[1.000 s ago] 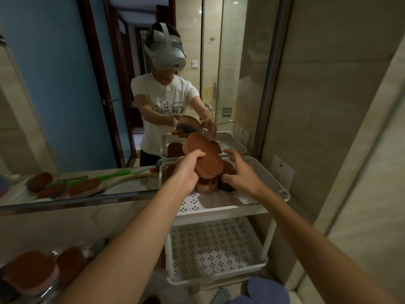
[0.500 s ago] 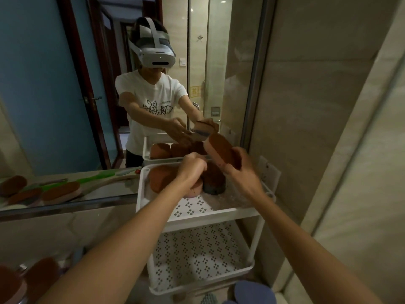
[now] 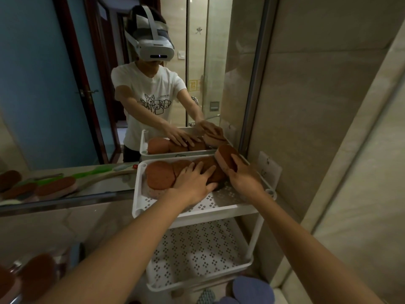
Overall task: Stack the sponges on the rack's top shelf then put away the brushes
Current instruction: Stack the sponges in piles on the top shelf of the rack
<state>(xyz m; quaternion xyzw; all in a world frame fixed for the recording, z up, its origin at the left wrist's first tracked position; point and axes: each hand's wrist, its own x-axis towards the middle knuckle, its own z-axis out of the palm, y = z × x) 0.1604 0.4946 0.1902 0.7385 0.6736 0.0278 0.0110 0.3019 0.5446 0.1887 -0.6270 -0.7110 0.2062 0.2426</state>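
Sponges, round and rust-brown (image 3: 161, 175), lie on the white perforated plastic rack's top shelf (image 3: 219, 205) under and left of the left hand (image 3: 194, 179), which presses flat with fingers spread, while the right hand (image 3: 242, 178) pinches one tilted oval brown sponge (image 3: 225, 154) just above the pile.

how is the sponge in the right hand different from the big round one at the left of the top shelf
The sponge in the right hand is tilted on edge and gripped by the right hand; the round sponge lies flat, untouched. The held one looks oval, the other round and wider. Both are reddish-brown and over the top shelf.
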